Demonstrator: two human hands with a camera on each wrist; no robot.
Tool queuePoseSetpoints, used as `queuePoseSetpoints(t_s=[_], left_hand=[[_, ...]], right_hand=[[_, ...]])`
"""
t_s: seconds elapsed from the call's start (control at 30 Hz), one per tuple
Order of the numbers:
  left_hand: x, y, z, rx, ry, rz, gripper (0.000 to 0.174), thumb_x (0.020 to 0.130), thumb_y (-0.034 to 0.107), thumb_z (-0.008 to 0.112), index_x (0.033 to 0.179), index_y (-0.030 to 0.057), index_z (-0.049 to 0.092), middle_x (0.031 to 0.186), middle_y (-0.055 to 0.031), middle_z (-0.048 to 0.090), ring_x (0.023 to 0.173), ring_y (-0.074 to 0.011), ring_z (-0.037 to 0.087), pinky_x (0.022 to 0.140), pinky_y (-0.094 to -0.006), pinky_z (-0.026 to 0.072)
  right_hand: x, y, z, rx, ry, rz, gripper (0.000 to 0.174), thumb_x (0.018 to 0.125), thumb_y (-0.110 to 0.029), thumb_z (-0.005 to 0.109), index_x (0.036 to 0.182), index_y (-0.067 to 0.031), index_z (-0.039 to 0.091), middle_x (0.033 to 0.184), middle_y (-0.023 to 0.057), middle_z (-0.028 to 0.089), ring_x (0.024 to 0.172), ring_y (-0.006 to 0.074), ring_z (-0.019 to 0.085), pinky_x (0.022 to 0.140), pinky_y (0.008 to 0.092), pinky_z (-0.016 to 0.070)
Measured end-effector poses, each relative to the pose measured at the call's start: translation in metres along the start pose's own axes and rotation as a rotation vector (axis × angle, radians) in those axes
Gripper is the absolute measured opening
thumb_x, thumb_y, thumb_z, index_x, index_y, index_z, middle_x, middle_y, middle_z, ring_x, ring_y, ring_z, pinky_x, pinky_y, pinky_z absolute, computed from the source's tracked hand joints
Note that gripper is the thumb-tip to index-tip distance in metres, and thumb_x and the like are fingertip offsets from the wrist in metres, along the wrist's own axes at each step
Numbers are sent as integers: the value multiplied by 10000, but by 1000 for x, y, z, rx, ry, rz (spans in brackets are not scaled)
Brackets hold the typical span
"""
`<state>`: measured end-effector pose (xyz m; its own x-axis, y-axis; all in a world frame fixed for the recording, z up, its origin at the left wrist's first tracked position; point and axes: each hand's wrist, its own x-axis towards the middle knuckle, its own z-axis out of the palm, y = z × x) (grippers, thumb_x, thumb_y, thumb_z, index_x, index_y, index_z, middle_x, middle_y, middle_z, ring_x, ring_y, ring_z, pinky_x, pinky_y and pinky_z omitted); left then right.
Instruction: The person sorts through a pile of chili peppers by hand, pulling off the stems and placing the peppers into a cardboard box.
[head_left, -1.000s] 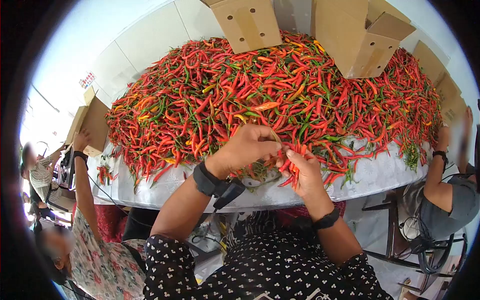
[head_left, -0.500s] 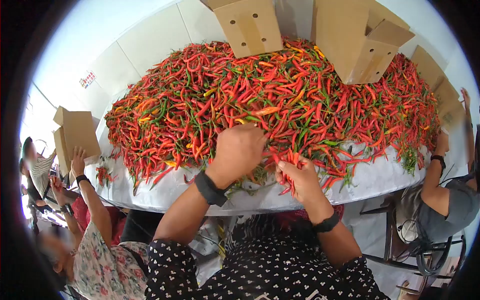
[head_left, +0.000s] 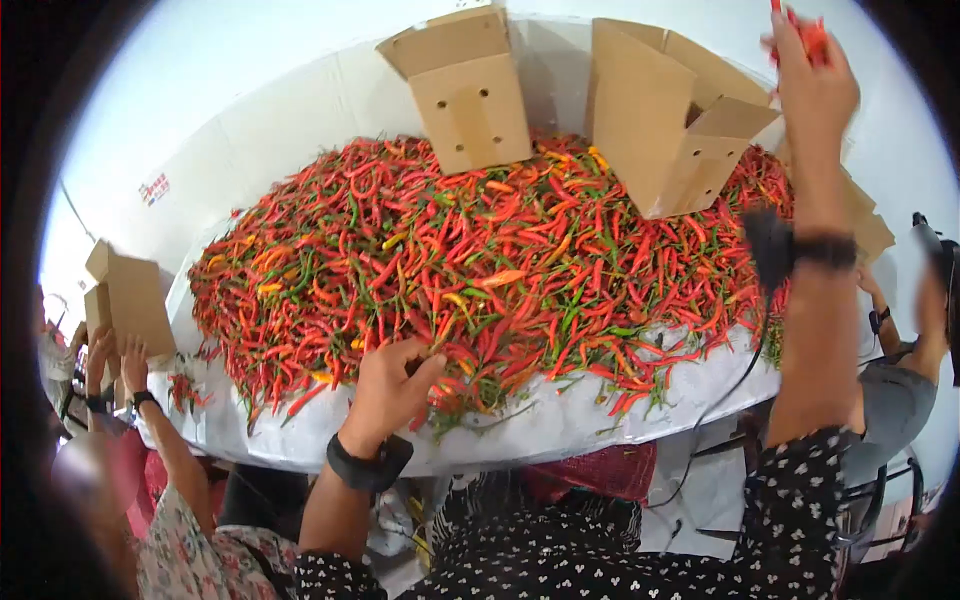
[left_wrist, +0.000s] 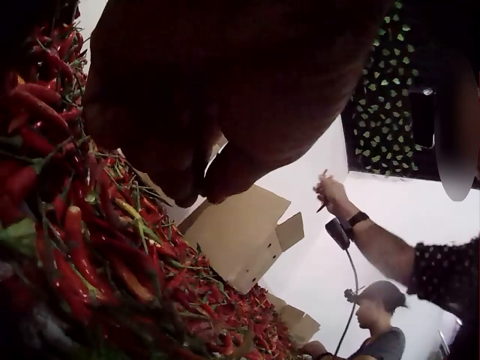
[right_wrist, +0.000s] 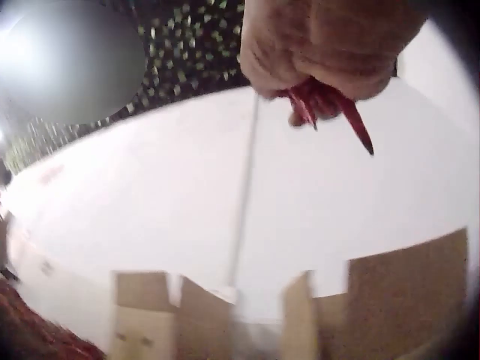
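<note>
A small bunch of red chillies (head_left: 817, 42) is held in the curled fingers of the right hand (head_left: 820, 100), at the upper right of the head view, well apart from the pile (head_left: 420, 250); the right wrist view shows tips projecting from the fist. The left hand (head_left: 388, 392) is at the near edge of the pile, thumb and forefinger close together; whether anything lies between them cannot be told. The likeliest mishap is loss of chillies, since those jutting from the grip are probably held least firmly. The cord (head_left: 742, 370) hanging from the right wrist's camera (head_left: 767, 248) could catch on the pile or a carton if the arm swings. The middle box (head_left: 480, 115) and right box (head_left: 640, 130) appear to rest on or against loose chillies, so a knock or a shift of the pile could tip them. Both have raised flaps, but their contents are hidden, as are those of the left box (head_left: 138, 300). The pile covers most of the pale tabletop (head_left: 580, 418), with stems (head_left: 500, 422) along its near side.
</note>
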<state>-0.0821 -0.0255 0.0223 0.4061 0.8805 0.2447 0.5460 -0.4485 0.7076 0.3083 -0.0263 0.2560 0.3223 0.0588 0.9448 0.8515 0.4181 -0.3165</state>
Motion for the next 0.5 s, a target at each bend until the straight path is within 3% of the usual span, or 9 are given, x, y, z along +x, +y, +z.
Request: queuePoseSetpoints(t_s=[0.07,0.1,0.17,0.23,0.27,0.3,0.33,0.43,0.5], left_hand=[[-4,-7,-2,15,-29,-26,152,793,118,617,770,-32,605,590,-59,558,533,-87,509,485,-260,388],[-4,-3,-2,25,-24,-2,143,770,119,623,778,-23,607,638,-102,577,565,-172,542,528,-291,418],[-5,-5,-3,-16,-12,-11,122,732,91,625,795,-13,609,752,-140,619,678,-277,607,618,-335,468],[-2,-5,-4,-3,5,19,116,733,84,621,802,-9,612,759,-142,620,683,-277,605,617,-335,466],[1,-5,-5,14,15,55,112,734,77,618,808,-6,614,765,-144,620,687,-277,604,616,-334,464],[5,-8,-4,25,-1,103,112,773,77,611,820,-24,605,684,-42,566,579,-74,514,530,-245,409],[11,-8,-4,28,-4,102,112,773,77,611,820,-24,605,684,-42,566,579,-74,514,530,-245,409],[27,-4,-1,-106,-25,87,111,795,78,592,828,-27,603,663,-13,551,587,-46,477,544,-237,404],[32,3,-1,-252,-45,-55,136,755,91,602,838,-15,621,707,-116,609,649,-210,603,602,-307,454]], right_hand=[[26,27,22,-312,-253,-43,377,772,-204,677,1041,14,528,956,142,621,885,214,587,791,313,462],[21,24,25,-297,-260,-33,377,772,-204,677,1041,14,528,956,142,621,885,214,587,791,313,462],[13,18,26,-647,-355,-115,730,708,-320,695,1244,74,394,1261,269,414,1182,360,410,1003,392,338],[-10,31,30,-550,-186,-563,244,832,-243,608,1000,-68,636,813,30,660,763,122,606,704,260,473],[-42,13,30,-381,-441,-231,250,822,-255,610,1003,-86,640,802,38,660,763,133,609,711,274,474],[-84,-25,27,-203,-676,109,256,812,-267,612,1006,-103,644,790,47,660,762,143,611,719,288,475],[-115,-62,22,-156,-911,142,230,802,-252,606,945,-78,653,740,61,637,731,135,605,700,301,475],[-206,-60,33,168,-1315,-63,131,714,-98,536,773,-49,641,777,138,625,753,315,602,675,416,476],[-248,-60,38,60,-1444,-138,84,726,-125,590,775,-70,631,735,122,584,741,318,587,662,431,465]])
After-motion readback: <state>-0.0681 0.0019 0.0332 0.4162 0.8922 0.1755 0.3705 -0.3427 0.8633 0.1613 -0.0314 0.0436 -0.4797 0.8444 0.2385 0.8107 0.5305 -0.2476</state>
